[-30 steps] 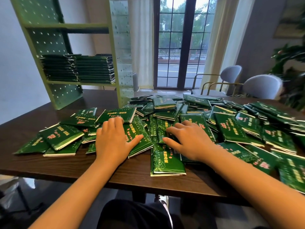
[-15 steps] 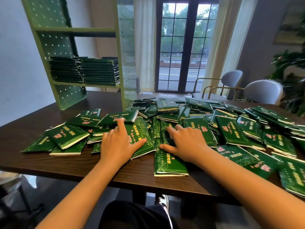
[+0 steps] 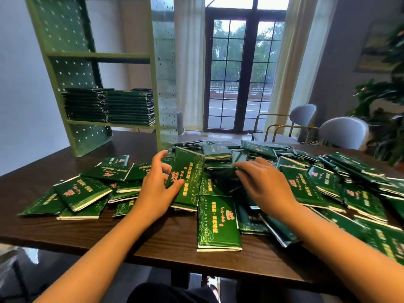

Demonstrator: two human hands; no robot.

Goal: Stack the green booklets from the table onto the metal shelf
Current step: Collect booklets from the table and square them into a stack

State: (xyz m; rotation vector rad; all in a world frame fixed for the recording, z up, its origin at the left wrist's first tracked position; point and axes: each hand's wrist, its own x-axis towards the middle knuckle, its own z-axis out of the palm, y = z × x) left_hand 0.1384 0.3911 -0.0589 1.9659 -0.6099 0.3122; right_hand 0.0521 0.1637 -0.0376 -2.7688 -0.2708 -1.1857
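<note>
Booklet (image 3: 188,178), tilted, gripped in left hand (image 3: 155,190); right hand (image 3: 267,185) beside it pinches second booklet (image 3: 226,174).

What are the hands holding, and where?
Left hand grips a tilted booklet by its left edge, thumb on the cover. Right hand touches the pile; a grip cannot be told.

It looks like a street-level dining or meeting room: a dark wooden table (image 3: 54,232) with 2 grey padded chairs (image 3: 343,132) at its far edge, a tall paned window (image 3: 242,73) with pale curtains (image 3: 190,62) facing a road, a leafy plant (image 3: 384,95) and a framed picture (image 3: 376,47).
</note>
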